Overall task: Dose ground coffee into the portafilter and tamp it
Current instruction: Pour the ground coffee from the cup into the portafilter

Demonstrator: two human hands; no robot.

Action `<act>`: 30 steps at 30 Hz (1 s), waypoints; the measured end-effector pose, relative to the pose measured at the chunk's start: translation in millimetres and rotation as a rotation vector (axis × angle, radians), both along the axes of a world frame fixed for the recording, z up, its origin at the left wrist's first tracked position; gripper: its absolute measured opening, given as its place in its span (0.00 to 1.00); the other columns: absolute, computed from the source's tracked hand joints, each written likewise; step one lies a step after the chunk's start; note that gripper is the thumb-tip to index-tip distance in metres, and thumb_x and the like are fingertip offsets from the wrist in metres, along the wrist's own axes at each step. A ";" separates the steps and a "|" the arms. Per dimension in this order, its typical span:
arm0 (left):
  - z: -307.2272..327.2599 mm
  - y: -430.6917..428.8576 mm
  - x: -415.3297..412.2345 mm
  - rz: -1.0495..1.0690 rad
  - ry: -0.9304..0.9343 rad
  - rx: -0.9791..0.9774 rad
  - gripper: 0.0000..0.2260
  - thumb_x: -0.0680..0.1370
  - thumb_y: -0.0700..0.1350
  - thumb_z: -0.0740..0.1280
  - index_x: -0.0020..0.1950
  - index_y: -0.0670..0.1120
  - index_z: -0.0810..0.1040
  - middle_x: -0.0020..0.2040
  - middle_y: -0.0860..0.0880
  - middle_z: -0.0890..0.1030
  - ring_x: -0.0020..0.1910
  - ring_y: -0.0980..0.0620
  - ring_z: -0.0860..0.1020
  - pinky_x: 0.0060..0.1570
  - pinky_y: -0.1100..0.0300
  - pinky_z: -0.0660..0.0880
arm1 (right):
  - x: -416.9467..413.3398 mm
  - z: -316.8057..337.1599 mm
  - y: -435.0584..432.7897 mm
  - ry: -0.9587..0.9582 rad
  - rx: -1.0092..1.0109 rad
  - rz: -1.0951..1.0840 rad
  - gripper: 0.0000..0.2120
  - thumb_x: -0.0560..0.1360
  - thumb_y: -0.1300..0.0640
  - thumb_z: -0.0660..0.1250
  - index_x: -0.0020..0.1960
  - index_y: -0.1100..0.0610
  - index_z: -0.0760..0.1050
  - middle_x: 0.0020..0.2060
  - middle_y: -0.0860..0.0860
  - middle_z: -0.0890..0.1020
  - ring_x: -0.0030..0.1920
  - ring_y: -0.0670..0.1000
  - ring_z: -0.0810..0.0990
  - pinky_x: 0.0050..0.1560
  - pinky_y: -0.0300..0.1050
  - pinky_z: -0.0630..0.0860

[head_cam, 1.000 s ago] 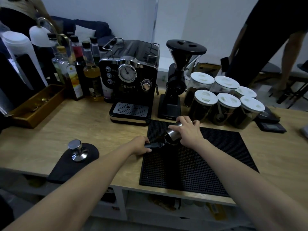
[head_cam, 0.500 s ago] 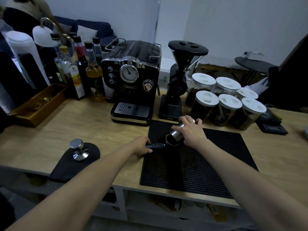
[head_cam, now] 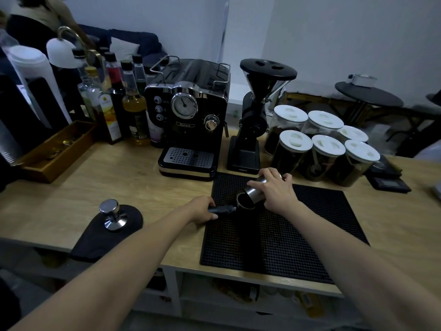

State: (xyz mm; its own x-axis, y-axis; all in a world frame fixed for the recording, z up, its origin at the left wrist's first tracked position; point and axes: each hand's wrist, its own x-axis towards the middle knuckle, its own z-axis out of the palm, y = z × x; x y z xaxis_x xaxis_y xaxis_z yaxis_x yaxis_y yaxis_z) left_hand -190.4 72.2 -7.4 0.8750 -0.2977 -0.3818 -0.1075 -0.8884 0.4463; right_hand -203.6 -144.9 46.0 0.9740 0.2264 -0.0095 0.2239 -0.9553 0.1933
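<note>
Gripping the portafilter (head_cam: 224, 208) by its black handle, the left hand (head_cam: 202, 210) holds it on the rubber mat (head_cam: 298, 240), near the mat's far left corner. The right hand (head_cam: 274, 191) curls its fingers round a metal cup (head_cam: 256, 187), tilted with its mouth against the portafilter's basket. The tamper (head_cam: 112, 215) stands upright near the front left edge of the bench (head_cam: 133, 185), well apart.

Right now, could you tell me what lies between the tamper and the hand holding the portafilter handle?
In the head view, only the tamper mat's edge and bare wooden tabletop lie between the tamper and the left hand.
</note>
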 end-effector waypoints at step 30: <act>-7.4 1.5 -2.8 0.027 -0.124 -0.064 0.16 0.75 0.45 0.67 0.62 0.43 0.73 0.61 0.43 0.75 0.59 0.46 0.74 0.59 0.55 0.71 | 1.2 -9.2 -34.4 0.118 1.108 -0.594 0.36 0.63 0.59 0.78 0.68 0.46 0.71 0.63 0.55 0.72 0.67 0.59 0.60 0.68 0.51 0.60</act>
